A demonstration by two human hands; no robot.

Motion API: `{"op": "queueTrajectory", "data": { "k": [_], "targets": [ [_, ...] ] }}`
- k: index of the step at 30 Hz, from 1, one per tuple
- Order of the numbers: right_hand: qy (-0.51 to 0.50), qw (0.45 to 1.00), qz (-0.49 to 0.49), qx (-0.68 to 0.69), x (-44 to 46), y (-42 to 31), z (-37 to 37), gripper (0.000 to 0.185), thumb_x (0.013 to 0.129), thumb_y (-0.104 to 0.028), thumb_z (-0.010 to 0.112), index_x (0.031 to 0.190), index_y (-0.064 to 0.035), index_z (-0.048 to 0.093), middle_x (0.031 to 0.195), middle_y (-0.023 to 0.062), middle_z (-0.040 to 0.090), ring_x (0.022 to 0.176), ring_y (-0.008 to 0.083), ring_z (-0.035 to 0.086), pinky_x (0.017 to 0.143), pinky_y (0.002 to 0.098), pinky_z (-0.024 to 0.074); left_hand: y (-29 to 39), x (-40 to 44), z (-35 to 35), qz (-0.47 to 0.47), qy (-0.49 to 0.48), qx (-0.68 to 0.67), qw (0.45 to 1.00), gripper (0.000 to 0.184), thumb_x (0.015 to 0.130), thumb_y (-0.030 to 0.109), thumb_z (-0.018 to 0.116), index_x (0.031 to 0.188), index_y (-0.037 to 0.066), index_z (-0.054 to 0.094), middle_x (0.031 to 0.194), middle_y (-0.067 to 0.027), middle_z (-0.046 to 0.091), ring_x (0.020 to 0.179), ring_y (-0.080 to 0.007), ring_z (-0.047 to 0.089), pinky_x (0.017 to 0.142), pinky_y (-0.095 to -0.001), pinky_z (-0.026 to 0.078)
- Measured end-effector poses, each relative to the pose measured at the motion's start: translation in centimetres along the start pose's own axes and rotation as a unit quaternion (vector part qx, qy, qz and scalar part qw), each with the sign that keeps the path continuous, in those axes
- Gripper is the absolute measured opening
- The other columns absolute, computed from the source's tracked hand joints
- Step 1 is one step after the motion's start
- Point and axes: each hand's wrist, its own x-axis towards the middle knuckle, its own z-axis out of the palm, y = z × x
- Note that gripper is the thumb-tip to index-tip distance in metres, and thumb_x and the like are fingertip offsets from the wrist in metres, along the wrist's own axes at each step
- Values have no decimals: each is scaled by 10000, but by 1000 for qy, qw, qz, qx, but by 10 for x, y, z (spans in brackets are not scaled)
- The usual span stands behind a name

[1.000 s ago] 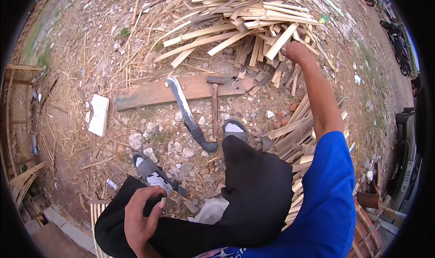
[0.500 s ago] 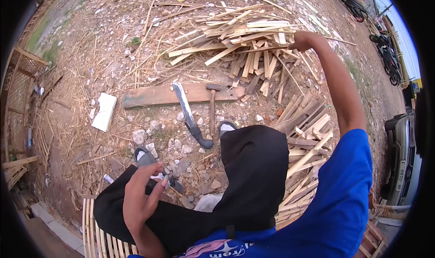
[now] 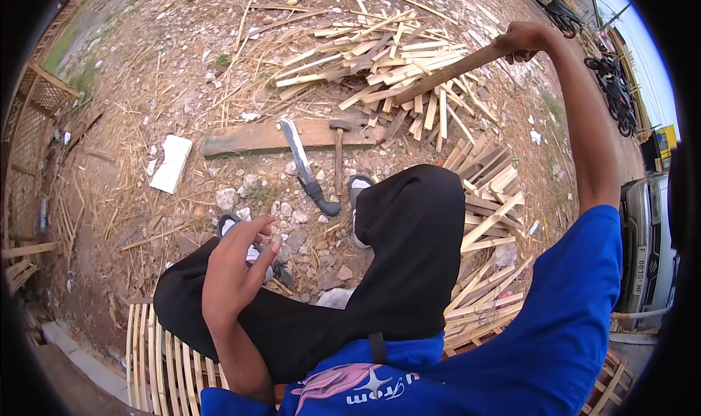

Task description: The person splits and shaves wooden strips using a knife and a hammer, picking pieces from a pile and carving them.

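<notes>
My right hand (image 3: pixel 523 40) is closed around the end of a brown wooden slat (image 3: pixel 454 71), with the arm stretched far out to the right. The slat's other end reaches down over a heap of split wood strips (image 3: pixel 372 54). Above my left thigh, my left hand (image 3: pixel 237 270) hangs with fingers apart and nothing in it. Between my feet and the heap lies a thick plank (image 3: pixel 244 138). Resting against it are a machete (image 3: pixel 299 160) with a dark wrapped handle and a hammer (image 3: pixel 339 153) with a wooden handle.
A second pile of wood pieces (image 3: pixel 489 226) lies beside my right leg. A white foam block (image 3: pixel 171 164) is on the stony ground to the left. I sit on a slatted bench (image 3: pixel 157 357). A parked car (image 3: pixel 646 248) and motorcycles (image 3: pixel 558 10) stand at the right.
My right hand has lifted the brown slat up and to the right, off the top of the heap. My left hand has barely moved. The view has shifted slightly.
</notes>
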Motion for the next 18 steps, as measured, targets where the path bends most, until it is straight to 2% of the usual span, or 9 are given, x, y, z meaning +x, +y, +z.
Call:
{"op": "queueTrajectory", "data": {
  "k": [2,6,7,9,11,13,15,17,18],
  "targets": [
    [22,998,-24,47,-7,7,-1,458,869,-441,541,748,-39,724,634,68,629,551,166,590,539,319,514,1,-2,-1,1,-3,-4,1000,363,853,135,694,1192,43,604,957,-133,649,858,-276,632,778,-368,497],
    [51,993,-96,-43,-29,-34,-11,468,885,-418,496,744,-42,736,633,59,672,541,149,621,525,322,517,0,-6,-9,8,-4,11,1000,353,860,145,694,1189,53,606,959,-130,651,852,-277,636,769,-365,498],
    [90,986,-137,-42,-35,-48,-12,477,928,-385,543,703,4,704,555,47,636,458,139,596,466,302,467,0,-5,-14,10,-21,9,1000,351,861,146,694,1188,51,606,961,-130,652,851,-275,636,768,-365,499],
    [137,973,-177,-52,-57,-84,-15,483,927,-376,537,675,3,700,555,58,640,463,155,611,486,308,487,2,2,-32,11,-55,2,998,349,864,148,694,1186,48,605,966,-130,655,849,-272,637,767,-365,500],
    [122,980,-125,-92,-80,-136,-15,399,828,-431,570,714,-104,769,761,107,726,773,240,682,750,384,509,13,15,-49,56,-26,22,998,352,868,159,694,1185,36,603,968,-127,658,842,-249,638,767,-368,503],
    [140,972,-163,-99,-95,-179,-1,392,825,-437,576,725,-111,769,733,95,718,775,232,681,741,394,515,28,32,-64,94,10,51,994,351,877,168,689,1187,29,601,975,-125,660,846,-239,639,774,-366,508],
    [186,954,-187,-141,-78,-216,17,398,819,-429,579,682,-103,760,744,108,716,773,247,681,711,383,508,30,55,-75,116,-12,52,992,363,890,155,666,1225,36,598,965,-83,657,882,-182,637,839,-338,497],
    [123,954,-243,-126,-70,-246,27,427,842,-471,570,779,-100,772,810,122,725,770,279,677,759,405,526,26,83,-82,103,-22,72,992,355,903,189,663,1231,66,604,989,-74,660,897,-192,639,867,-350,502],
    [134,932,-337,-29,-19,-258,53,498,926,-384,537,651,0,696,554,81,644,478,177,630,533,318,518,21,96,-82,105,-1,83,991,359,899,195,667,1230,71,600,1008,-91,657,920,-210,638,861,-355,505]
  ]
}}
